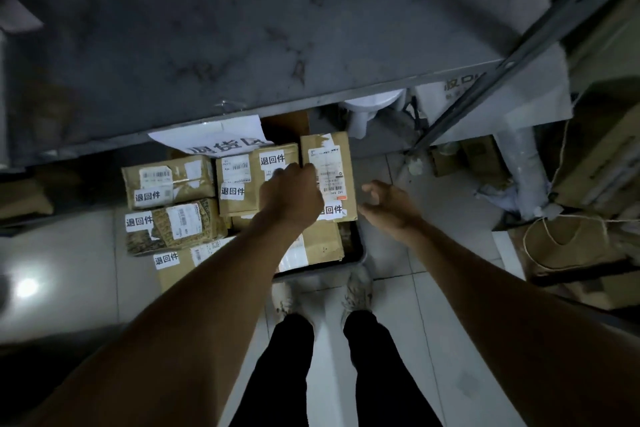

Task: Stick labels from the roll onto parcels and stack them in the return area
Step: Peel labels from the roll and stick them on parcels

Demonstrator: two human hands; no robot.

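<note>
While the person stands over a floor stack of brown parcels, the left hand rests on the pile, its fingers curled down over the seam between the middle parcel and the tall parcel just to its right. Whether those fingers grip an edge or only press cannot be told — the back of the hand hides them. The tall parcel runs lengthwise from near to far and already carries a return label at its near end, directly beside the left wrist. The right hand hovers to the right of that parcel, apart from it, fingers loosely spread and empty. So the left hand is the nearer one, with the parcel lying just right of its fingertips. More labelled parcels sit to the left, under a paper sign hanging from the grey table. No label roll is visible — the scene is dim, and the forearms cover the nearest boxes
</note>
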